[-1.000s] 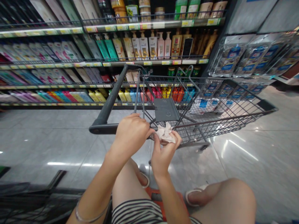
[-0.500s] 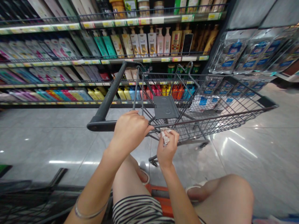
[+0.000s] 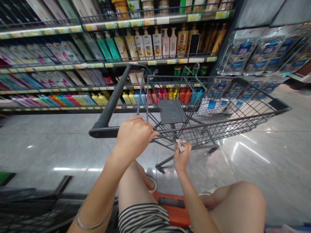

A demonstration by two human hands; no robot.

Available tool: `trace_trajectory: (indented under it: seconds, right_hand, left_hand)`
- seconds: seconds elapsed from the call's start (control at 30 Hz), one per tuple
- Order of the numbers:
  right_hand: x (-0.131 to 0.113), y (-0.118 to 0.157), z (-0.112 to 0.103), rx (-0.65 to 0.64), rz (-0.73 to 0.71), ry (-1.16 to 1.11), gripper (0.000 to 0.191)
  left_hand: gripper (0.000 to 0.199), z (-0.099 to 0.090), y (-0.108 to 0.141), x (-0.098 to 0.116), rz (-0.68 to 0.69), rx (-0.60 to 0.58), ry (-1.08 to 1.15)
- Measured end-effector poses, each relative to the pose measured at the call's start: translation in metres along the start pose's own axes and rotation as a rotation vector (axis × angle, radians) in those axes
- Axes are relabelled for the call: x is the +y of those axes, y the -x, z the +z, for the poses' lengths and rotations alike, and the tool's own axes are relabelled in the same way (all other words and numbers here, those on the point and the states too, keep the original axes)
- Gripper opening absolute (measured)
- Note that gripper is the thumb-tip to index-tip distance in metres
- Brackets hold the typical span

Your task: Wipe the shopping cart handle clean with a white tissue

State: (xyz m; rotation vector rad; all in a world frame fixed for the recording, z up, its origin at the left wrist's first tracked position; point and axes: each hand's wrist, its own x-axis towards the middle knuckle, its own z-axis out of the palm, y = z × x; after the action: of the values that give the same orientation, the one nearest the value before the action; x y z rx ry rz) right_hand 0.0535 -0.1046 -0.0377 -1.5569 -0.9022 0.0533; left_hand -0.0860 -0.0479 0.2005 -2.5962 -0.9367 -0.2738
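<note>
A grey metal shopping cart [image 3: 173,111] stands in front of me, its thick dark handle at the left and its wire basket reaching right. My left hand [image 3: 134,136] is wrapped round the cart's near frame, just right of the handle's end. Lower and to the right, my right hand [image 3: 182,157] pinches a crumpled whitish cloth or tissue [image 3: 180,145] against the lower side bars of the cart. The fingertips of that hand are bent round the wad.
Shelves of bottles [image 3: 145,45] run behind the cart. Silvery packs [image 3: 239,55] hang at the right. An orange-red seat or stool [image 3: 178,220] is beneath me. Dark metal racks or carts [image 3: 36,207] are at the lower left. A cart wheel [image 3: 160,169] stands near my feet.
My right hand has moved down and to the right along the cart with the crumpled wad. My left hand keeps its hold on the cart frame.
</note>
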Motion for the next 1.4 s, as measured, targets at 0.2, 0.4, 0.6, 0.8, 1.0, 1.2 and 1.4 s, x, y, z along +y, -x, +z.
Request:
trace_trajectory:
  seconds: [0.2, 0.4, 0.6, 0.8, 1.0, 1.2, 1.4]
  right_hand:
    - [0.018, 0.003, -0.001, 0.003, 0.117, 0.026, 0.02]
    - [0.057, 0.004, -0.002, 0.101, 0.532, -0.061, 0.039]
    - [0.047, 0.0, 0.007, 0.156, 0.774, -0.283, 0.042]
    - [0.001, 0.003, 0.021, 0.193, 0.764, -0.235, 0.043]
    - [-0.054, 0.008, 0.023, 0.169, 0.658, -0.28, 0.037]
    - [-0.105, 0.003, 0.013, 0.04, 0.425, -0.317, 0.03]
    - [-0.141, 0.002, 0.008, 0.004, 0.013, -0.263, 0.016]
  left_hand:
    - [0.03, 0.001, 0.0, 0.0, -0.005, 0.007, 0.005]
    - [0.029, 0.0, 0.001, 0.001, -0.022, 0.005, 0.025]
    - [0.029, 0.0, 0.0, 0.002, -0.018, -0.009, 0.004]
    - [0.028, -0.001, -0.001, 0.002, -0.026, -0.013, 0.0]
    - [0.028, -0.001, 0.0, 0.002, -0.028, -0.024, -0.003]
    - [0.029, -0.001, 0.0, 0.001, -0.023, 0.007, 0.029]
    - [0.033, 0.0, -0.001, 0.004, -0.04, 0.038, 0.031]
